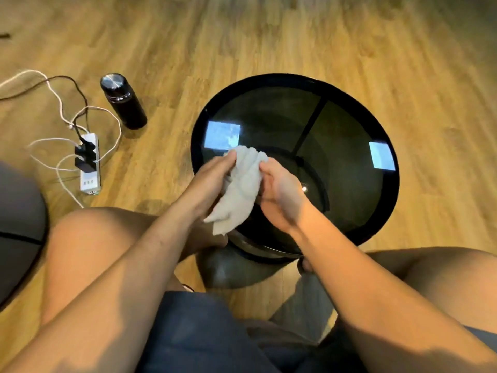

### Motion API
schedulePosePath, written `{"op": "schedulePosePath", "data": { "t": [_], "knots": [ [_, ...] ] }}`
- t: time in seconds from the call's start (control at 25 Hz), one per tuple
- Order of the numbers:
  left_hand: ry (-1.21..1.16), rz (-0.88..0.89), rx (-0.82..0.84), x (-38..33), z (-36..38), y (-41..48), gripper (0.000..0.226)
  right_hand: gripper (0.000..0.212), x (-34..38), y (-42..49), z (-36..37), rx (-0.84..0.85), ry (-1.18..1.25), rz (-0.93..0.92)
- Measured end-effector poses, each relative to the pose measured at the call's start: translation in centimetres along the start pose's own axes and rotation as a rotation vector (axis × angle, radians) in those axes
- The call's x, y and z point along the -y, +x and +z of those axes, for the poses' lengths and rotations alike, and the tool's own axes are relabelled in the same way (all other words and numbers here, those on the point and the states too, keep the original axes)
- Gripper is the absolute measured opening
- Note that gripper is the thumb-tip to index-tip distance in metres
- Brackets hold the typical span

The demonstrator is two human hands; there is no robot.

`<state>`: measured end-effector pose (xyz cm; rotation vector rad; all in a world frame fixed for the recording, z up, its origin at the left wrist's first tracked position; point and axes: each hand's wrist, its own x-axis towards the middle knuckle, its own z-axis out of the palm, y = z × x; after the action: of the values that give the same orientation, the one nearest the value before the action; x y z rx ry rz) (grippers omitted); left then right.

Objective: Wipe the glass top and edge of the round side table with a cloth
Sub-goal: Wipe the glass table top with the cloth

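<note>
A round side table [349,103] with a dark glass top and black rim stands on the wooden floor in front of my knees. A white cloth [243,184] hangs between my hands above the table's near left part. My left hand [212,181] grips the cloth's left side with its fingers wrapped under it. My right hand [279,192] pinches the cloth's right edge with curled fingers. The cloth's lower end droops over the near rim.
A black flask [122,100] stands on the floor to the left of the table. A white power strip [90,162] with plugs and tangled cables lies further left. A grey cushion [16,224] fills the left edge. My bare knees flank the table.
</note>
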<state>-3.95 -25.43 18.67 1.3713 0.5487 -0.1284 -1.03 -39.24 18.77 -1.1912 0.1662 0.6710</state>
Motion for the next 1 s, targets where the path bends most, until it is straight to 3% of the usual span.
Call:
{"op": "schedulePosePath", "data": {
  "t": [0.08, 0.2, 0.28, 0.4, 0.52, 0.6, 0.72, 0.76, 0.88, 1.0],
  "knots": [
    [-0.062, -0.061, 0.093, 0.1, 1.4, -1.3, 0.015, 0.04, 0.7, -0.7, -1.7, -0.067, 0.112, 0.043],
    [0.087, 0.026, 0.029, -0.2, 3.0, -2.0, 0.012, 0.041, 1.5, -2.0, -3.7, -0.168, 0.097, 0.087],
    [0.147, 0.09, -0.007, -0.6, 3.6, -2.3, 0.009, 0.045, 1.6, -3.1, -4.7, -0.134, -0.08, 0.064],
    [0.198, 0.197, -0.054, -1.4, 3.4, -2.8, 0.003, 0.034, 2.8, -4.6, -6.9, -0.272, -0.344, -0.075],
    [0.001, 0.119, 0.01, -1.5, 2.6, -2.9, 0.009, 0.029, 4.9, -5.7, -8.9, -0.213, -0.235, -0.136],
    [0.06, 0.085, 0.143, -1.3, 3.3, -3.4, 0.027, 0.035, 5.8, -6.5, -8.8, -0.092, -0.302, -0.161],
    [0.514, 0.272, 0.27, -0.8, 4.7, -3.3, 0.075, 0.032, 7.1, -7.5, -7.4, 0.079, -0.621, -0.229],
    [0.587, 0.337, 0.31, -1.1, 4.9, -3.2, 0.078, 0.032, 7.6, -7.7, -7.2, 0.117, -0.675, -0.248],
    [0.728, 0.462, 0.376, -2.0, 4.5, -2.8, 0.035, 0.024, 9.1, -8.1, -7.9, 0.072, -0.694, -0.289],
    [0.525, 0.219, 0.434, -2.9, 4.0, -3.2, 0.017, 0.011, 9.6, -7.3, -9.4, -0.111, -0.796, -0.271]
  ]
}}
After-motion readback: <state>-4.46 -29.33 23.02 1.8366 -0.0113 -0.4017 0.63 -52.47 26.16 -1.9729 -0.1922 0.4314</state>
